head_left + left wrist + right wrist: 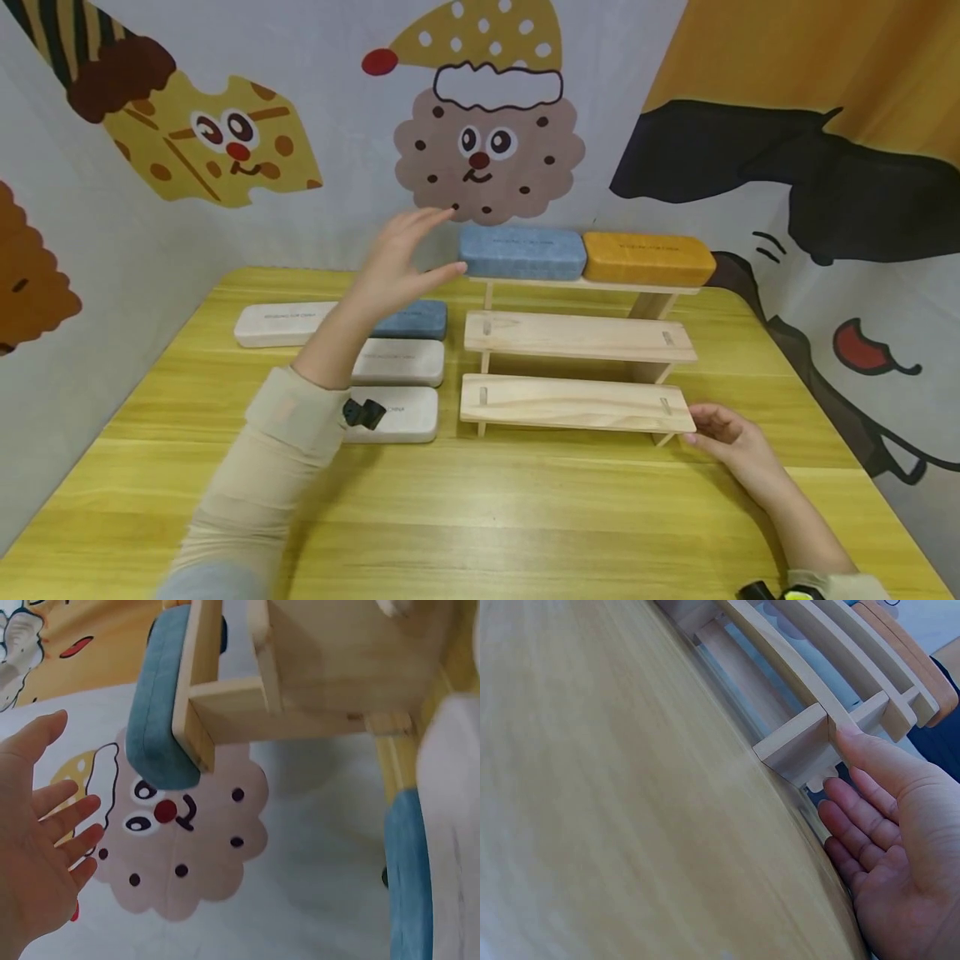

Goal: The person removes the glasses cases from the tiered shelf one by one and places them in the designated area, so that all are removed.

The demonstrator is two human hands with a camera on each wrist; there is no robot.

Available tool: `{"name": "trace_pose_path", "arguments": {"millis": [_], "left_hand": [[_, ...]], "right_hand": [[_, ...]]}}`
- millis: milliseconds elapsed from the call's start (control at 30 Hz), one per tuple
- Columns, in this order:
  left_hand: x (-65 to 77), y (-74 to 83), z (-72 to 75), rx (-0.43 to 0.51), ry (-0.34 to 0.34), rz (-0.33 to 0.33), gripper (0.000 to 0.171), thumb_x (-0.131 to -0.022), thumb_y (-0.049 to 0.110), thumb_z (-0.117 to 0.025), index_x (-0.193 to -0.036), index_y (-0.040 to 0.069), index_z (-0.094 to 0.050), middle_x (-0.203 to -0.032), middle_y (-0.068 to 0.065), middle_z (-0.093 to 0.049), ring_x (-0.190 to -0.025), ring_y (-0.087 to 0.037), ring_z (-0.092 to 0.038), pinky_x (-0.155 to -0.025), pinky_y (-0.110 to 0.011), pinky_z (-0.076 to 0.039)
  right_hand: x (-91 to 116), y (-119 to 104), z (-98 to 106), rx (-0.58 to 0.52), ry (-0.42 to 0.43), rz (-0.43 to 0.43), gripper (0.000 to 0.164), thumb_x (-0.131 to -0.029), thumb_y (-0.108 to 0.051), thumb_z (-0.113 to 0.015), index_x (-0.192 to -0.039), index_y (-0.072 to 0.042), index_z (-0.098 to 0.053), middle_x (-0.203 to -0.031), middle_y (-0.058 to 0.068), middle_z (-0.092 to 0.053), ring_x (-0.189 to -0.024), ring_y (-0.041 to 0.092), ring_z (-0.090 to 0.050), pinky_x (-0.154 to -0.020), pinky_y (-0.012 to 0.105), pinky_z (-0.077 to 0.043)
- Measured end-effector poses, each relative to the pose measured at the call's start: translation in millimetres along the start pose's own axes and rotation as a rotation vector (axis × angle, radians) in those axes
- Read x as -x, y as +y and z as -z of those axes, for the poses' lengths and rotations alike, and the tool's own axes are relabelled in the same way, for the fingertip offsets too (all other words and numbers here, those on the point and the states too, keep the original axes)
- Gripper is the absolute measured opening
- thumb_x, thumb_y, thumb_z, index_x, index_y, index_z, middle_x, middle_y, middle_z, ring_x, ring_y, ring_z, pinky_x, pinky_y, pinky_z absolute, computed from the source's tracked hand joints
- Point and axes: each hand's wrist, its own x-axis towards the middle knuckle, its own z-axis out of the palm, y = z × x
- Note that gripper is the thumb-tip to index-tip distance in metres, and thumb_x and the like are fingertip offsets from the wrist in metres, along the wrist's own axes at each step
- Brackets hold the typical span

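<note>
The blue case (522, 252) lies on the top tier of the wooden rack (577, 402), directly off to the right of the left hand (392, 268), its near end towards the palm. Its long axis runs left to right along the tier, so the left hand meets it end-on rather than across its side. That hand is released: the fingers are spread and loose, holding nothing, and in the left wrist view a gap shows between them and the case. The orange case (648, 259) continues the same line, just beside the far end of the blue one.

The left hand is clearly the nearer to the blue case. The right hand (738, 450) is low at the opposite corner of the rack, its thumb touching the right end of the bottom board — whether the forefinger closes on that board from the other side, I cannot tell; the other fingers are loosely bent beneath the thumb.

Left of the rack, on the worktop (525, 517), lie a darker blue case (422, 319) and three white ones — the left forearm hides part of this group — with their long axes also running roughly left to right.
</note>
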Motion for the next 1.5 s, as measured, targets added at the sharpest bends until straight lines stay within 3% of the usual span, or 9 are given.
{"name": "trace_pose_path", "arguments": {"millis": [367, 633, 867, 1033, 1500], "left_hand": [[-22.9, 13.3, -20.1, 0.008, -0.02, 0.013, 0.073, -0.086, 0.046, -0.069, -0.146, 0.015, -0.041, -0.146, -0.005, -0.039, -0.136, -0.021, -0.029, -0.11, -0.044, -0.023], [-34.1, 15.2, -35.3, 0.019, -0.053, 0.062, 0.074, -0.085, 0.048, -0.069, -0.147, 0.017, -0.041, -0.147, -0.003, -0.039, -0.136, -0.021, -0.03, -0.11, -0.042, -0.026], [-43.0, 13.6, -48.3, 0.04, -0.07, 0.073, 0.076, -0.084, 0.049, -0.07, -0.146, 0.017, -0.042, -0.146, -0.003, -0.039, -0.136, -0.021, -0.029, -0.114, -0.038, -0.015], [-47.6, 11.8, -55.4, 0.029, -0.09, 0.092, 0.078, -0.082, 0.05, -0.072, -0.146, 0.017, -0.043, -0.147, -0.003, -0.039, -0.136, -0.021, -0.03, -0.112, -0.041, -0.021], [-51.2, 9.2, -65.6, -0.013, -0.098, 0.128, 0.078, -0.079, 0.051, -0.074, -0.143, 0.016, -0.047, -0.146, -0.006, -0.041, -0.135, -0.022, -0.029, -0.112, -0.04, -0.019]], "right_hand": [[0.4, 0.5, -1.0, 0.032, -0.005, -0.004, 0.037, -0.092, -0.011, -0.066, -0.121, 0.008, -0.053, -0.108, -0.014, -0.061, -0.099, -0.003, -0.056, -0.08, 0.011, -0.044], [0.5, -0.8, -1.3, 0.007, -0.016, -0.013, 0.037, -0.092, -0.011, -0.066, -0.121, 0.007, -0.053, -0.109, -0.013, -0.061, -0.1, -0.002, -0.056, -0.08, 0.013, -0.045], [0.9, -0.8, -0.6, 0.0, -0.019, -0.004, 0.036, -0.092, -0.009, -0.065, -0.121, 0.008, -0.052, -0.11, -0.012, -0.061, -0.1, -0.001, -0.056, -0.08, 0.012, -0.045], [0.6, -0.3, -0.7, 0.001, -0.019, 0.003, 0.037, -0.091, -0.009, -0.066, -0.122, 0.008, -0.052, -0.11, -0.012, -0.062, -0.1, -0.001, -0.056, -0.08, 0.013, -0.045], [1.0, -3.0, -1.7, 0.009, -0.016, -0.006, 0.037, -0.092, -0.01, -0.066, -0.122, 0.008, -0.052, -0.11, -0.012, -0.061, -0.1, -0.002, -0.056, -0.08, 0.012, -0.045]]}}
